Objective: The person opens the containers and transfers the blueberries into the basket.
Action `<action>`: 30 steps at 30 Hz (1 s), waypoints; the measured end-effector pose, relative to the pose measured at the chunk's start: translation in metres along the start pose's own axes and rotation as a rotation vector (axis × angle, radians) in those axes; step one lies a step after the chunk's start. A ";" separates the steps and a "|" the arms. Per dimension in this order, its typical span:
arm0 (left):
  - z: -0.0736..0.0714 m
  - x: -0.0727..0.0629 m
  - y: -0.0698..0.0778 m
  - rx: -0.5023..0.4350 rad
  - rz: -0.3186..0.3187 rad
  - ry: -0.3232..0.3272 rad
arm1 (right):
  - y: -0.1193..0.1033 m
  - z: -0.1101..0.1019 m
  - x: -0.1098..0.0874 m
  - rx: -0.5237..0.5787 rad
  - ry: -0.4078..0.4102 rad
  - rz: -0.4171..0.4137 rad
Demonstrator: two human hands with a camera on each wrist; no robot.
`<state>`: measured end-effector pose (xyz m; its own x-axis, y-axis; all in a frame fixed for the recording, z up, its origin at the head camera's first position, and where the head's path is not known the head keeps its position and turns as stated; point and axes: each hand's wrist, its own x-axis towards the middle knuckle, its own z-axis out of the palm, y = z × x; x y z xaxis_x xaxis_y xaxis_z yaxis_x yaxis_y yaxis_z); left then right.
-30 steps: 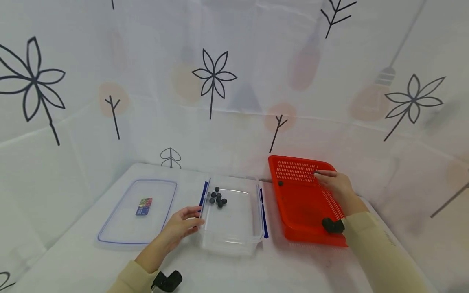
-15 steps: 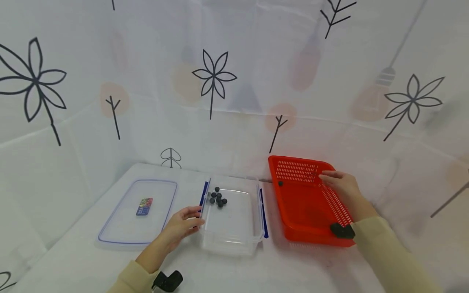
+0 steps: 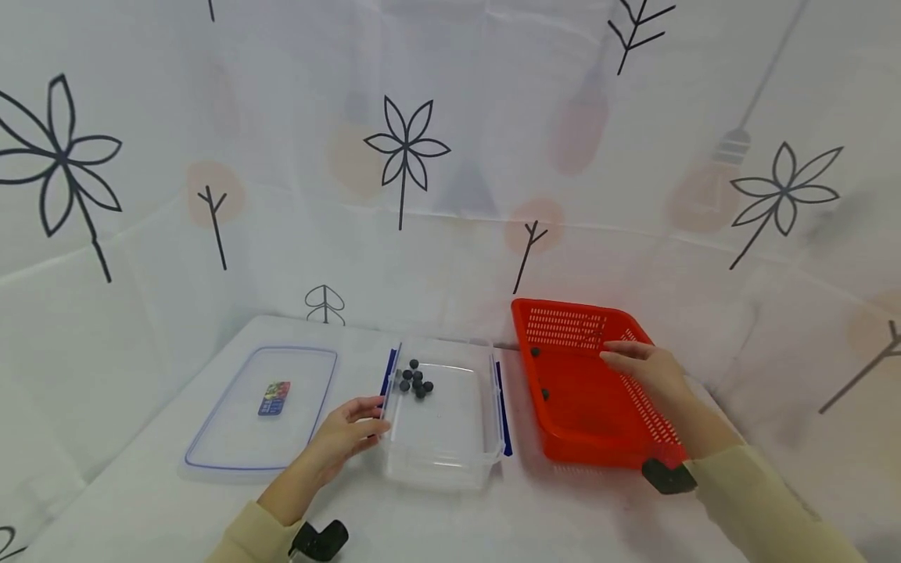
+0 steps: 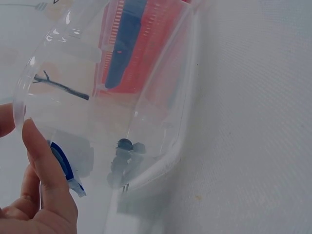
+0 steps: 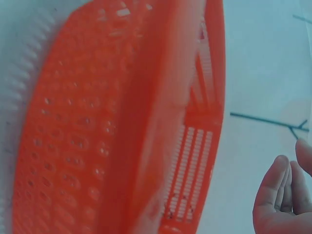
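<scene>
In the head view my left hand [image 3: 345, 434] pinches the left rim of a clear plastic box [image 3: 439, 430], thumb and fingers on either side of its wall in the left wrist view. Several small dark balls [image 3: 418, 376] sit clustered at the box's back left; through its wall they show as dark balls [image 4: 125, 145]. My right hand [image 3: 651, 379] hovers over the right side of a red plastic basket [image 3: 587, 450], fingers extended and loosely together, nothing visible between them. Two dark balls lie along the basket's left side, one toward the back [image 3: 536, 352], the other nearer [image 3: 545, 394].
On the left a clear lid [image 3: 232, 438] with a blue rim lies flat, a small colourful label [image 3: 274, 399] on it. Blue clips [image 3: 504, 418] stick out at the box's sides. A patterned white cloth [image 3: 464, 258] hangs behind the white table [image 3: 422, 528].
A small dark ball was at my right fingertips a second ago; now they show none, and a second ball lies in the basket. My right hand has shifted slightly. The left stays put.
</scene>
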<state>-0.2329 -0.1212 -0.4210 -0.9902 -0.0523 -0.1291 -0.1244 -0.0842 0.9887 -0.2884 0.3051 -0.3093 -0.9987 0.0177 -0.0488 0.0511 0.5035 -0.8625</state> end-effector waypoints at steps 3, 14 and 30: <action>0.000 0.000 0.000 0.003 0.002 -0.002 | 0.000 0.007 -0.006 0.009 -0.016 -0.036; -0.001 -0.001 -0.002 0.001 0.010 -0.018 | -0.003 0.026 -0.017 0.089 -0.038 -0.054; -0.003 0.000 -0.004 -0.038 0.046 -0.054 | -0.025 0.075 -0.022 0.163 -0.051 -0.116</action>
<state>-0.2326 -0.1238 -0.4253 -0.9970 -0.0031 -0.0780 -0.0770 -0.1202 0.9898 -0.2668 0.2269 -0.3245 -0.9964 -0.0778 0.0337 -0.0591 0.3529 -0.9338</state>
